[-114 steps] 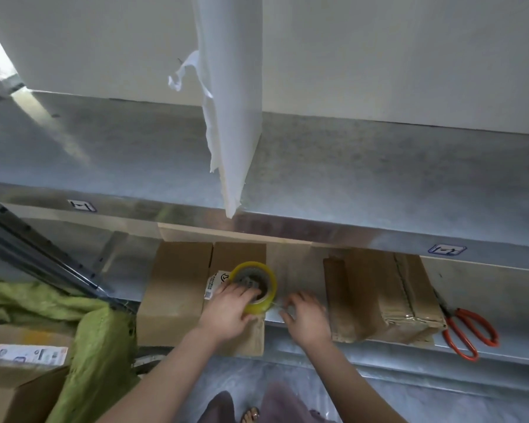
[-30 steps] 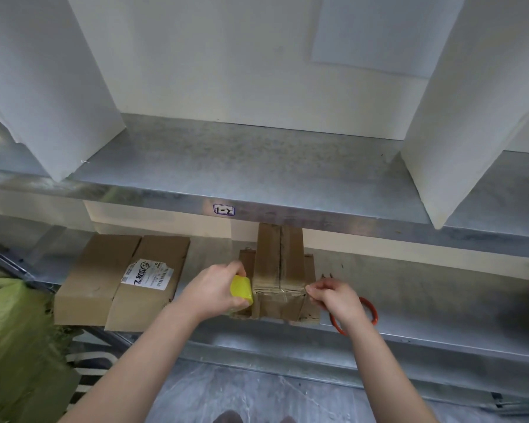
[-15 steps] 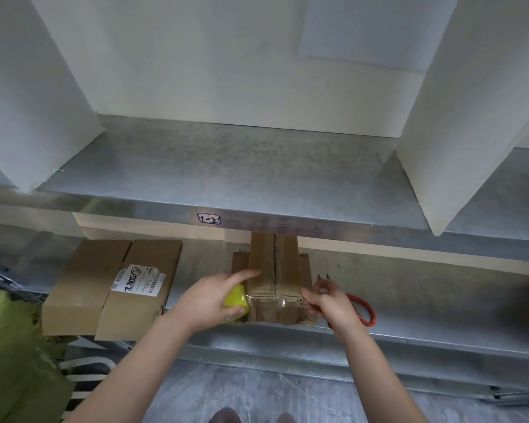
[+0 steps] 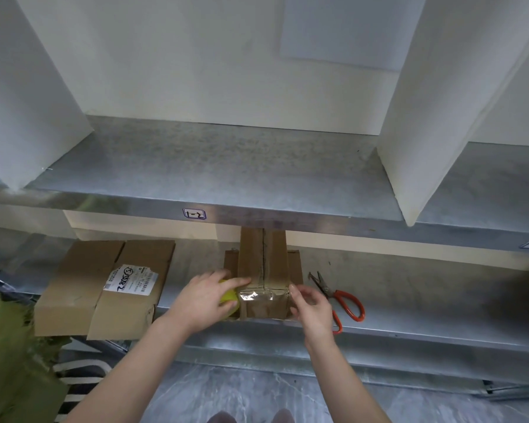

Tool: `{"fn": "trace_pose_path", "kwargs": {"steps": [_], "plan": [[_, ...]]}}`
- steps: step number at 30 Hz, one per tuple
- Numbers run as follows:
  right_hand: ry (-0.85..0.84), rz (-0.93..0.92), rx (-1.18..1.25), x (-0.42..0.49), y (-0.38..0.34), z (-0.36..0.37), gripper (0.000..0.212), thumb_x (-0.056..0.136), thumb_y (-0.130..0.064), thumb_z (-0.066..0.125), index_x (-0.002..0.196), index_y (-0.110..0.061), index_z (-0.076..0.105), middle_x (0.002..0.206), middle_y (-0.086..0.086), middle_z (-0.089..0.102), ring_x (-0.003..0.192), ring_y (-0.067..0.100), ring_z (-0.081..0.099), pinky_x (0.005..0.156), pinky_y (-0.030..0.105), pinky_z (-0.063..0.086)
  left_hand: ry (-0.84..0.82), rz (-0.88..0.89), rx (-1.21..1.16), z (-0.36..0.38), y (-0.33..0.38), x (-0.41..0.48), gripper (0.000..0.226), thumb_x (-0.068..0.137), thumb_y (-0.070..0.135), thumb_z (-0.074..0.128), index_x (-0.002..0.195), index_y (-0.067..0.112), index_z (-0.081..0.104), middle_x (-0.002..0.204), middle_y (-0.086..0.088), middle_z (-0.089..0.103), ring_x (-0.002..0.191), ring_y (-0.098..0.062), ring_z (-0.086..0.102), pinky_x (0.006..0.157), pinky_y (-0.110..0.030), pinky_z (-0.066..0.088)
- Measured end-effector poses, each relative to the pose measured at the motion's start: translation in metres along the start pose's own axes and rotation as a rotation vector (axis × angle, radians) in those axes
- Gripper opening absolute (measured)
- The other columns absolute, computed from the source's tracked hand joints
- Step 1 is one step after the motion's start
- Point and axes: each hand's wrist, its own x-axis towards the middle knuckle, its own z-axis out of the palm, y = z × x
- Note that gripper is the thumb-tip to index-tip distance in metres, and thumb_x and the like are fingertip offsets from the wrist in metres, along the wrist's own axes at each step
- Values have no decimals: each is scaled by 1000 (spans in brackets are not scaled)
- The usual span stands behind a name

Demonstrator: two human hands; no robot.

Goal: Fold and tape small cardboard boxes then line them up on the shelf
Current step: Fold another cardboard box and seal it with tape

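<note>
A small folded cardboard box [image 4: 263, 264] stands on the lower metal shelf [image 4: 425, 319], its far end hidden under the upper shelf. A clear strip of tape [image 4: 261, 296] runs across its near end. My left hand [image 4: 203, 299] grips a yellow tape roll [image 4: 228, 297] against the box's left side, index finger stretched onto the box's top edge. My right hand [image 4: 310, 303] pinches the tape's end at the box's right corner.
A flattened cardboard box with a white label [image 4: 104, 285] lies on the lower shelf to the left. Orange-handled scissors [image 4: 338, 299] lie just right of my right hand. The upper shelf [image 4: 226, 172] holds white dividers. Green fabric [image 4: 9, 361] sits at the lower left.
I carried the tape roll from the flattened box to the folded box. Over the last second a clear tape strip has been stretched across the box's near end, and my right hand moved to its right corner.
</note>
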Motion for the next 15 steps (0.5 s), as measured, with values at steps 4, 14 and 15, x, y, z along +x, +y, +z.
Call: {"fn": "trace_pose_path", "kwargs": {"steps": [4, 14, 15], "plan": [[49, -359, -365, -9, -2, -1, 15, 92, -22, 67, 103, -29, 73, 99, -18, 65, 100, 1, 60, 94, 24, 47, -22, -23, 0, -1, 2, 0, 52, 96, 49, 44, 144, 56, 23, 149, 0, 38, 134, -22, 38, 110, -37, 31], [-165, -474, -560, -9, -2, -2, 64, 85, -40, 73, 141, -22, 49, 132, 0, 57, 119, 11, 55, 97, 31, 52, -74, -10, -145, -10, 5, -6, 61, 93, 46, 53, 147, 46, 25, 149, 7, 39, 134, -17, 33, 111, -36, 27], [-156, -487, -615, -6, -4, 0, 65, 84, -45, 72, 141, -23, 50, 132, -1, 58, 122, 13, 55, 100, 33, 50, -67, -18, -188, -11, 4, -7, 62, 92, 44, 56, 147, 43, 28, 149, 7, 39, 135, -16, 33, 112, -35, 27]]}}
